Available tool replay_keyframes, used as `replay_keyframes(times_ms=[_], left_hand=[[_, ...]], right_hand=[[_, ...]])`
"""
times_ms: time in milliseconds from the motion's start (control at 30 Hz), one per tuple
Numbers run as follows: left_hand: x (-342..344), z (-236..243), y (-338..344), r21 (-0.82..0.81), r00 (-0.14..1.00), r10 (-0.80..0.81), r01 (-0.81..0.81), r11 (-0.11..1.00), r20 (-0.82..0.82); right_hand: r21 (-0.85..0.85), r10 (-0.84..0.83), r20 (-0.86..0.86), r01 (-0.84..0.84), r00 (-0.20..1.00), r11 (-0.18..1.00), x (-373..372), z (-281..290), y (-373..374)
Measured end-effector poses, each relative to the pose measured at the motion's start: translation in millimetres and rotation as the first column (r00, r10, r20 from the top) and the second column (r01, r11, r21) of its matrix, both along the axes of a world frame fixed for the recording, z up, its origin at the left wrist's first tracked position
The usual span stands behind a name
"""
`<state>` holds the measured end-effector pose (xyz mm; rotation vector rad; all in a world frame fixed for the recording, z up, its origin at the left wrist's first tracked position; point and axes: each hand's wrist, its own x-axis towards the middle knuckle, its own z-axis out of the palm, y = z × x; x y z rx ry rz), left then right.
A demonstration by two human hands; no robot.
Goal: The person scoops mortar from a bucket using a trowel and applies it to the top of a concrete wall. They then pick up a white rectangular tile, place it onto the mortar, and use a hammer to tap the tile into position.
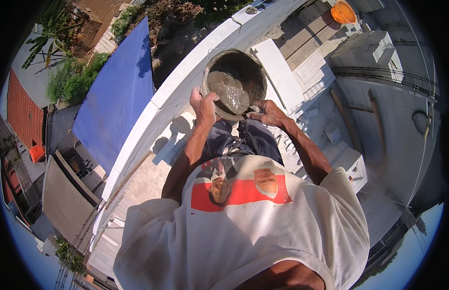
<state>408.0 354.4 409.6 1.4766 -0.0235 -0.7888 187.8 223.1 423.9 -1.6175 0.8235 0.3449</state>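
A round, mortar-caked bucket (253, 82) is held out in front of my body, tilted so its inside shows, with a wet, glistening grey mass of mortar (231, 96) in it. My left hand (205, 104) grips the left side of the rim, thumb toward the inside. My right hand (263, 112) is closed on the lower right of the bucket's rim. A thin wire handle rises along the far left side. My legs in dark trousers show below the bucket, over a pale, sunlit surface.
A white block wall edge (147, 116) curves along my left, with a blue tarp (113, 92), roofs and plants beyond it. At the right are stacked white blocks (359, 53), an orange bucket (342, 12), planks (304, 36), wooden poles (374, 111) and thin bars.
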Motion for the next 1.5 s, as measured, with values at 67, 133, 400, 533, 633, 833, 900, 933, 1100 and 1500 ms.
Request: replay_keyframes(times_ms=[67,133,400,533,633,833,900,933,1100,1500], left_hand=[[-2,-7,10,0.028,0.992,0.059,-0.056,0.998,-0.113],[0,-12,21,0.08,0.97,0.123,-0.108,0.991,-0.211],[-34,-61,82,0.306,0.856,0.474,-0.404,0.862,-0.206],[-52,-89,123,0.398,0.939,0.342,-0.33,0.856,0.043],[-69,-89,126,0.421,0.874,0.486,-0.442,0.792,0.005],[-83,-68,101,0.525,0.838,0.539,-0.423,0.739,-0.084],[-85,-67,95,0.505,0.841,0.53,-0.412,0.759,-0.11],[-87,-69,91,0.492,0.842,0.53,-0.421,0.762,-0.1],[-92,-79,73,0.511,0.822,0.558,-0.432,0.743,-0.117],[-82,-75,69,0.437,0.887,0.452,-0.371,0.819,-0.095]], right_hand=[[0.056,-0.005,-0.002,0.005,1.0,0.998,4,-4,-17],[0.026,0.036,0.055,-0.038,0.998,0.999,13,-9,-41],[-0.266,0.4,-0.01,-0.388,0.917,0.883,74,-30,-223],[-0.562,0.545,-0.121,-0.509,0.83,0.652,112,-48,-323],[-0.82,0.613,-0.192,-0.469,0.767,0.33,137,-77,-364],[-0.879,0.366,-0.179,-0.316,0.913,0.356,131,-133,-363],[-0.833,0.215,-0.079,-0.183,0.973,0.523,123,-150,-348],[-0.819,0.201,-0.001,-0.116,0.98,0.562,117,-157,-341],[-0.582,0.101,0.157,0.009,0.982,0.813,116,-201,-291],[-0.588,0.014,0.068,0.029,0.998,0.809,133,-169,-264]])
